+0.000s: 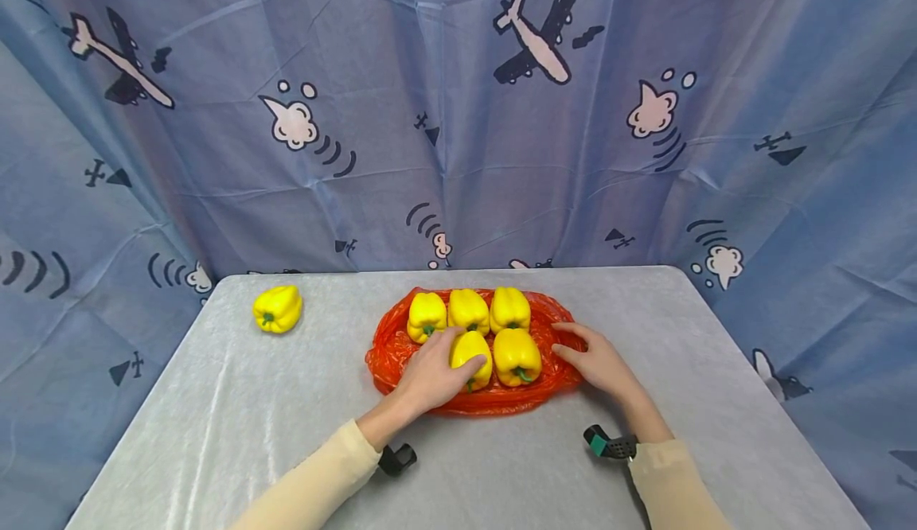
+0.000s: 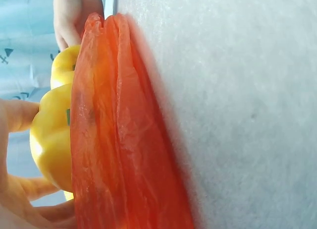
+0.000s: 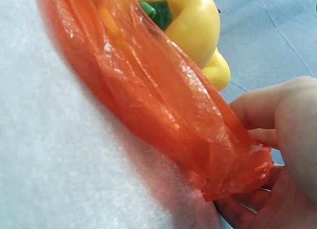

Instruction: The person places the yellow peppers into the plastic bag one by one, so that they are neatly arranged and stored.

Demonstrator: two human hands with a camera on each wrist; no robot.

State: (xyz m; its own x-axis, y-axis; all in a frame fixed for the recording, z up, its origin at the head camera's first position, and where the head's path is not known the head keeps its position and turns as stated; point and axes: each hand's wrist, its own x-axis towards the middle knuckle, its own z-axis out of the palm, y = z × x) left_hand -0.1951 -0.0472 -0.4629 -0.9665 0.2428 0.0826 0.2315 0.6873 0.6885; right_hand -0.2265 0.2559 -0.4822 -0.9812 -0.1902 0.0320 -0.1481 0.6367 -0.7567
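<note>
A red plastic bag [image 1: 392,355] lies spread on the table with its rim rolled low around several yellow bell peppers. My left hand [image 1: 428,375] grips the front left yellow bell pepper [image 1: 470,352], thumb on the near side and fingers over its far side. Beside it sits another pepper [image 1: 517,355], its green stem towards me. Three more peppers, among them the middle one [image 1: 469,309], form the back row. At the bag's right end, my right hand [image 1: 600,363] holds the gathered edge, fingers curled around the red plastic [image 3: 233,164] in the right wrist view.
One lone yellow bell pepper [image 1: 278,309] rests outside the bag at the table's back left. The grey-white table [image 1: 301,411] ends at a blue curtain [image 1: 387,116] printed with planes. Dark wrist cameras hang below both wrists.
</note>
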